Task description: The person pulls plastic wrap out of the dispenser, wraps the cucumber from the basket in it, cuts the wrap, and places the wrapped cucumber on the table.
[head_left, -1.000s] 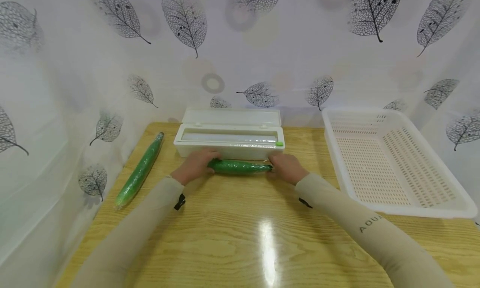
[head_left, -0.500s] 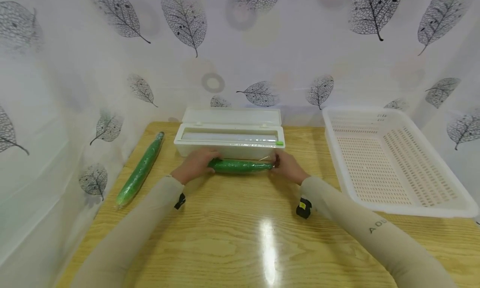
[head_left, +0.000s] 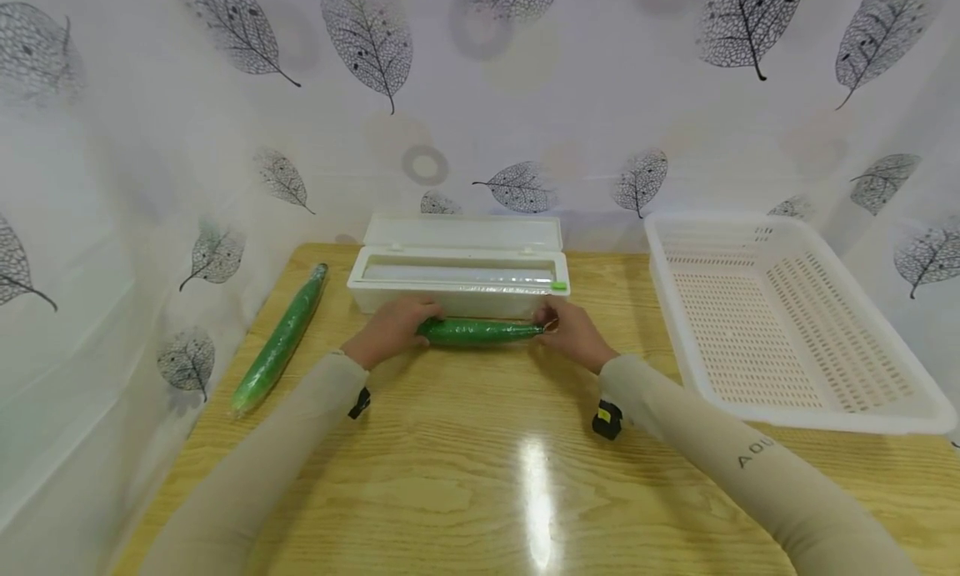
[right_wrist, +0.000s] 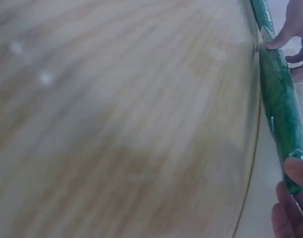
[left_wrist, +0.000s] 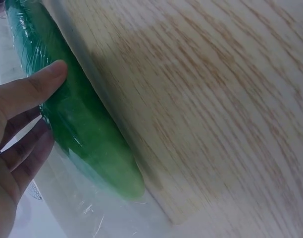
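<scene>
A green cucumber [head_left: 480,333] covered in shiny clear film lies crosswise in front of a white cling film dispenser [head_left: 450,299]. My left hand [head_left: 386,333] grips its left part, thumb on top and fingers round the far side in the left wrist view. Past that end, loose cling film [left_wrist: 99,218] spreads out flat. At the narrow right end my right hand [head_left: 576,334] pinches the cucumber; the right wrist view has the thumb [right_wrist: 296,170] over the tip and fingers beneath it. The dispenser's lid stands up, and a roll of film [head_left: 457,274] lies inside.
A second film-covered cucumber [head_left: 281,341] lies slanted along the left side of the wooden table [head_left: 450,476]. On the right stands a white plastic basket [head_left: 757,334] with slotted walls. A leaf-patterned curtain [head_left: 525,101] hangs behind the table.
My right hand has turned slightly at the cucumber's right end, its wrist camera coming more into view, and its fingers have shifted over the tip. The left hand stays in place.
</scene>
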Action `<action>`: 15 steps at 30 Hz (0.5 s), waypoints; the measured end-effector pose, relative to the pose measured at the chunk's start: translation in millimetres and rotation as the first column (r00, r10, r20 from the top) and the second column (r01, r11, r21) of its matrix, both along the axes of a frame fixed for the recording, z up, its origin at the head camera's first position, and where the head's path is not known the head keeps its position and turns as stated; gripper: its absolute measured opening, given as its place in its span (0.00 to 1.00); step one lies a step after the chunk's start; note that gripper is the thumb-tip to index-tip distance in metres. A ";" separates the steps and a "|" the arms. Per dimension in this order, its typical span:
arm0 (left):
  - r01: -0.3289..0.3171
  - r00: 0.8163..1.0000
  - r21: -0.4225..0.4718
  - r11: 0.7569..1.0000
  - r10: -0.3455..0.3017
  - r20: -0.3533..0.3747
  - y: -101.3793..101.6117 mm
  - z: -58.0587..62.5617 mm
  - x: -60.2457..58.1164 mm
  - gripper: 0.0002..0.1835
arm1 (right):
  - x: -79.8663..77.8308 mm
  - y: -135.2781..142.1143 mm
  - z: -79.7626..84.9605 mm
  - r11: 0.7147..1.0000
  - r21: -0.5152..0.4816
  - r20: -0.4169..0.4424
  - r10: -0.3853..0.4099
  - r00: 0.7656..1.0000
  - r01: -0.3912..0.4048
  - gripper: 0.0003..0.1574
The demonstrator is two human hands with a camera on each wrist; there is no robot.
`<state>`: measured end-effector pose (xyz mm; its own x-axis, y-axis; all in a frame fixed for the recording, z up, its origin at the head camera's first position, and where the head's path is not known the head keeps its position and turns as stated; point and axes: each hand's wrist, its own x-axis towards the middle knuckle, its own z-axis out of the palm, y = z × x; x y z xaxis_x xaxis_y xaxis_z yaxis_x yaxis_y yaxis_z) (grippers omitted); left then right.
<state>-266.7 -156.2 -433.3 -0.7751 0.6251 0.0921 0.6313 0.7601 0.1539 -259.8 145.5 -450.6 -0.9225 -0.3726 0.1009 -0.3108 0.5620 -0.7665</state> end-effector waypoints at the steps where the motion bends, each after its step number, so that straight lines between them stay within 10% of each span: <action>1: 0.002 1.000 -0.002 1.000 -0.002 -0.003 0.1 -0.2 0.1 0.25 | 1.0 -0.3 -0.2 1.000 -0.005 -0.016 -0.008 1.000 0.008 0.17; 7: 0.013 1.000 -0.017 1.000 -0.013 -0.019 -0.1 -0.1 0.0 0.25 | 7.7 -2.3 -2.0 0.996 0.066 -0.170 -0.048 0.984 0.060 0.16; 15: 0.002 1.000 -0.005 1.000 -0.002 0.017 0.9 1.3 0.6 0.25 | 17.3 -5.8 2.5 0.932 0.358 -0.427 0.109 0.897 0.058 0.19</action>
